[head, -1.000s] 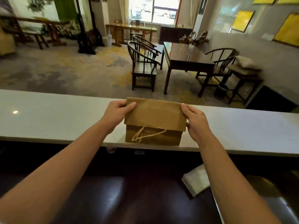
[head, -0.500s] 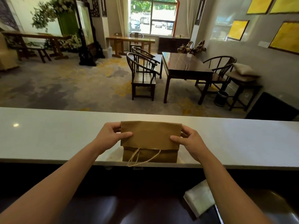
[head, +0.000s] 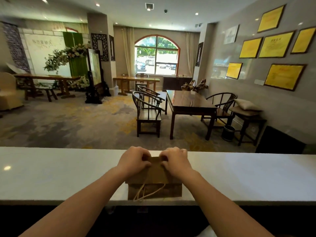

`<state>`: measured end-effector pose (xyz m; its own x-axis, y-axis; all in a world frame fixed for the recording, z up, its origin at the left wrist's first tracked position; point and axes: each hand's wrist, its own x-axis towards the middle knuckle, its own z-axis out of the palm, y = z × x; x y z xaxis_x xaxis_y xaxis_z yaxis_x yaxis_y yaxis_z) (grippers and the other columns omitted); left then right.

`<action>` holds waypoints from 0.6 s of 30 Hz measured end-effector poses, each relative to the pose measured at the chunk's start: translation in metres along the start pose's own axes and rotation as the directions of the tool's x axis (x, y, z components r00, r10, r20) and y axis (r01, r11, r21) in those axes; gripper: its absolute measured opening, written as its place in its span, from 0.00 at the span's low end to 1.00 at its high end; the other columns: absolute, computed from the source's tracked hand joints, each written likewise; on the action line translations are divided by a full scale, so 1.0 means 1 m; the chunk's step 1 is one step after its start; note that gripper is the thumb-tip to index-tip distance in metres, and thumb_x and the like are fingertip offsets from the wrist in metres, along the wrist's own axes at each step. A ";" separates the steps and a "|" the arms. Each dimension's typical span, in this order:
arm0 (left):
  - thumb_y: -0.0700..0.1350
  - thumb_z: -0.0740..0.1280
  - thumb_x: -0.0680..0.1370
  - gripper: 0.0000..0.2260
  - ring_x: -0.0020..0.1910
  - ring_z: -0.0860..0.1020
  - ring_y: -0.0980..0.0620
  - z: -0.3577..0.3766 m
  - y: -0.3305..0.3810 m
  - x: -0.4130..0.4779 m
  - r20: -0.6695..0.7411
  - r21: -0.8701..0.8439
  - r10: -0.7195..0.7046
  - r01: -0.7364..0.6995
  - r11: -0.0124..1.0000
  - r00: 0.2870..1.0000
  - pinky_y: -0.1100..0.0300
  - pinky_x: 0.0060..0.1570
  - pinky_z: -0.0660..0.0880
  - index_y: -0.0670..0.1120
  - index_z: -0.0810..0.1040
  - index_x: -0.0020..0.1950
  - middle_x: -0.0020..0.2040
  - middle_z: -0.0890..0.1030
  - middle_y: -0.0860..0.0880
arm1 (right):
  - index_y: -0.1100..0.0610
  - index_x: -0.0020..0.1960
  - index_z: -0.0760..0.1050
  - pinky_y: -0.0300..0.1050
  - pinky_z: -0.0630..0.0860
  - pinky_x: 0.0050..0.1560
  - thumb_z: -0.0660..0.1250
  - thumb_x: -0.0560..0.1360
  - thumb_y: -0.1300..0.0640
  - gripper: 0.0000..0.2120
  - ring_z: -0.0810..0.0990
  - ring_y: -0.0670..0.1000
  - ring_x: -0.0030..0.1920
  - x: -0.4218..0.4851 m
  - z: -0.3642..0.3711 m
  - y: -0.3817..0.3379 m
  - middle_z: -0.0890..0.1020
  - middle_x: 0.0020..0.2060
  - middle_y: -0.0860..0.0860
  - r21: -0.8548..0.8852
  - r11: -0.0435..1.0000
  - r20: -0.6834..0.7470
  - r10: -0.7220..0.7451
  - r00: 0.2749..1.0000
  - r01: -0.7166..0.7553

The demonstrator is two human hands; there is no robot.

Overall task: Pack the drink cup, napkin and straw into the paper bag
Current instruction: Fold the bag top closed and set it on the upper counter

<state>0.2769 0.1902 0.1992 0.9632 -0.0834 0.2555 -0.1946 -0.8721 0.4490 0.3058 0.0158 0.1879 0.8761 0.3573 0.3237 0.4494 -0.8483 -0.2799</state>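
The brown paper bag (head: 154,175) stands on the white bench (head: 51,175), near its front edge. The left hand (head: 134,162) and right hand (head: 176,161) both pinch its folded top. The paper looks light and thin, easily creased; the rope handle (head: 147,192) seems a safer hold.

Counter (head: 51,175): bare to either side of your paper bag (head: 154,192).
Bag top: covered by both your hands, left hand (head: 133,161), right hand (head: 176,161).
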 end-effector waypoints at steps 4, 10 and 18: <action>0.43 0.69 0.75 0.07 0.43 0.81 0.55 0.003 0.015 0.007 0.011 0.115 0.072 -0.073 0.991 0.997 0.57 0.49 0.80 0.51 0.85 0.48 0.46 0.85 0.52 | 0.51 0.47 0.83 0.51 0.74 0.56 0.65 0.78 0.56 0.08 0.78 0.51 0.44 0.005 0.003 -0.012 0.82 0.41 0.49 -0.063 0.995 -0.030 -0.080 0.996 0.078; 0.43 0.70 0.74 0.08 0.48 0.81 0.56 -0.018 -0.021 -0.001 0.015 0.181 0.034 -0.036 0.983 0.999 0.60 0.54 0.78 0.50 0.85 0.52 0.50 0.85 0.52 | 0.51 0.51 0.85 0.41 0.76 0.51 0.69 0.76 0.54 0.07 0.79 0.48 0.47 -0.007 -0.009 0.039 0.84 0.45 0.47 -0.085 0.995 -0.096 0.035 0.995 -0.043; 0.37 0.66 0.77 0.13 0.53 0.82 0.53 -0.022 -0.027 -0.014 -0.073 0.142 0.017 -0.006 0.990 0.997 0.60 0.58 0.76 0.49 0.84 0.57 0.54 0.86 0.50 | 0.51 0.55 0.85 0.39 0.79 0.52 0.68 0.77 0.53 0.09 0.82 0.47 0.46 -0.014 -0.014 0.040 0.86 0.47 0.48 -0.099 0.992 -0.073 0.076 0.994 -0.083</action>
<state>0.2649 0.2255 0.2029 0.9438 -0.0627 0.3244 -0.1723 -0.9311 0.3215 0.3087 -0.0285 0.1849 0.8925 0.2627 0.3667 0.3561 -0.9093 -0.2153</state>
